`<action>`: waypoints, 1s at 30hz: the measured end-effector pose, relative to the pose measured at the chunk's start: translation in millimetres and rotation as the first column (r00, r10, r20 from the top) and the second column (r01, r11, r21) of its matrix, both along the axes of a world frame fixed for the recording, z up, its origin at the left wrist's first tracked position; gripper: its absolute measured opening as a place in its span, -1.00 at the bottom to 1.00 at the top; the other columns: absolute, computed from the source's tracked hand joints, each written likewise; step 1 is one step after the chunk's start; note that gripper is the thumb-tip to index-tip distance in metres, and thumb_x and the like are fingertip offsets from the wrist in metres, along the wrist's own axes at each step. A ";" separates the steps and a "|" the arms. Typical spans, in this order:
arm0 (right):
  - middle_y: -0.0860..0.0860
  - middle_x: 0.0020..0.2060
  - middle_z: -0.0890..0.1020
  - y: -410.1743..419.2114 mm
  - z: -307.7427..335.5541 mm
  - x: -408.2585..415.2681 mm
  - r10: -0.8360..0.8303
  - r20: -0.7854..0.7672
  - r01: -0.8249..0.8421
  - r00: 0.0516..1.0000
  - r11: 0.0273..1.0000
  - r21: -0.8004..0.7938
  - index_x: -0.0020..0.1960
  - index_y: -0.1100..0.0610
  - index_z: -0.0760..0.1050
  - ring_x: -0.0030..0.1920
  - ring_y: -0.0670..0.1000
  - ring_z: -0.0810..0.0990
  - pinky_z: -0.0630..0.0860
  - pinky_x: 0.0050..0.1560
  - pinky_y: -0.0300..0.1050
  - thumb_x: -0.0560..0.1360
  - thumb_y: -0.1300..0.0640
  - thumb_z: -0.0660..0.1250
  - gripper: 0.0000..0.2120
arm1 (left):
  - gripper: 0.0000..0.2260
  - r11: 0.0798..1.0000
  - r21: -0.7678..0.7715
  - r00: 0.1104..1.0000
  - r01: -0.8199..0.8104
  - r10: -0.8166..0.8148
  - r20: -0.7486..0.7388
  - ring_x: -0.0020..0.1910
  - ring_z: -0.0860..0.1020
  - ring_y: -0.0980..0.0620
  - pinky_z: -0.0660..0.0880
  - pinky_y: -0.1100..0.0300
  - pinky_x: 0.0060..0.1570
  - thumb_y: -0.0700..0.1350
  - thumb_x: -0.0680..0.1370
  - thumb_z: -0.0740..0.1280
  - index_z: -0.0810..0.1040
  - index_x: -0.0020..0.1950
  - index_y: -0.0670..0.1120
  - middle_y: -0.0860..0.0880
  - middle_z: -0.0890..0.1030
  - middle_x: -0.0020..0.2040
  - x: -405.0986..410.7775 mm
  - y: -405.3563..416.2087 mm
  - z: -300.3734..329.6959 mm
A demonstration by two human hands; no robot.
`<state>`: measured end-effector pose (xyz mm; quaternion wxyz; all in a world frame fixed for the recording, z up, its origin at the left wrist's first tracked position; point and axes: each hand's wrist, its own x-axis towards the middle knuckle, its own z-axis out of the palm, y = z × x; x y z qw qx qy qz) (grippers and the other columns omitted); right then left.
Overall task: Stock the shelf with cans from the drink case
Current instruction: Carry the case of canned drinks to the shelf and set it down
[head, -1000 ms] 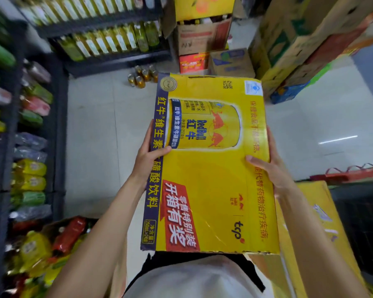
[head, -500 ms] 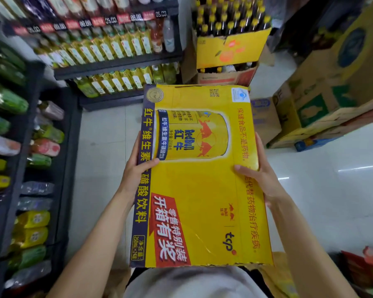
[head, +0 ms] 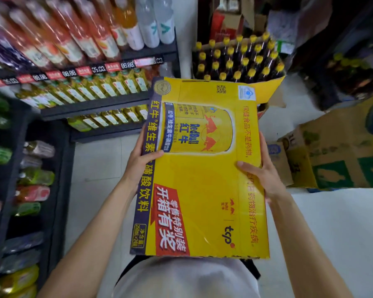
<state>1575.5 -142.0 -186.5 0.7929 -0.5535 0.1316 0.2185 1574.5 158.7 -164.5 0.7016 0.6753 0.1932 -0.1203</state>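
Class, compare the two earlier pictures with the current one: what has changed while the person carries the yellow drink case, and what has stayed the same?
The view has swung up and toward the bottle shelves; the open carton of yellow-capped bottles now sits just beyond the drink case. Nothing was picked up or released. The left hand and right hand still grip the closed case by its sides.

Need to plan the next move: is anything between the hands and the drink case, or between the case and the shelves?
Nothing between them: the left hand and right hand already grip the drink case. Bare floor lies between it and the shelves ahead-left.
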 end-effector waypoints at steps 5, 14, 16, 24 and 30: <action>0.06 0.32 0.49 -28.4 -7.1 103.0 0.022 0.015 -0.022 1.000 1.000 -0.006 0.48 -0.26 0.04 0.21 0.20 0.56 0.58 0.02 0.20 0.39 0.39 0.38 -0.09 | -0.35 1.000 -0.009 1.000 -0.027 0.027 0.003 0.04 0.61 0.07 0.54 0.24 -0.16 -0.26 0.48 0.32 0.22 0.46 0.20 0.07 0.60 0.15 95.9 -26.8 -5.9; 0.00 0.25 0.55 -73.0 -10.2 279.9 0.037 0.048 -0.034 0.998 0.997 -0.071 0.47 -0.28 0.04 0.15 0.17 0.60 0.61 -0.06 0.12 0.35 0.38 0.41 -0.05 | -0.33 0.997 -0.052 0.998 -0.061 0.060 -0.018 0.09 0.59 0.03 0.50 0.07 0.00 -0.24 0.48 0.35 0.20 0.44 0.28 0.11 0.59 0.18 264.7 -73.5 -25.2; -0.03 0.23 0.56 -79.6 -15.2 316.8 0.053 0.069 -0.047 0.996 0.995 -0.091 0.47 -0.27 0.03 0.15 0.17 0.60 0.62 -0.06 0.13 0.35 0.38 0.41 -0.05 | -0.33 0.997 -0.052 0.998 -0.058 0.057 -0.009 0.10 0.59 0.06 0.49 0.06 0.02 -0.23 0.48 0.36 0.20 0.45 0.26 0.14 0.59 0.17 297.4 -80.4 -32.7; 0.03 0.33 0.48 -89.6 -43.6 452.5 0.176 0.138 -0.148 0.975 0.970 -0.193 0.49 -0.24 0.00 0.24 0.20 0.53 0.55 0.08 0.25 0.37 0.37 0.41 -0.05 | -0.35 0.981 -0.114 0.987 -0.155 0.157 0.013 0.11 0.58 -0.01 0.51 -0.01 0.04 -0.27 0.48 0.33 0.20 0.47 0.17 0.07 0.60 0.16 400.0 -92.5 -71.4; -0.02 0.27 0.53 -87.1 -75.7 511.4 0.230 0.139 -0.195 0.963 0.955 -0.222 0.51 -0.18 -0.01 0.21 0.09 0.57 0.59 0.05 0.11 0.41 0.39 0.36 -0.09 | -0.34 0.979 -0.101 0.983 -0.178 0.181 0.021 0.10 0.58 -0.04 0.54 0.07 -0.07 -0.27 0.50 0.32 0.17 0.50 0.15 -0.01 0.56 0.23 451.2 -90.9 -104.6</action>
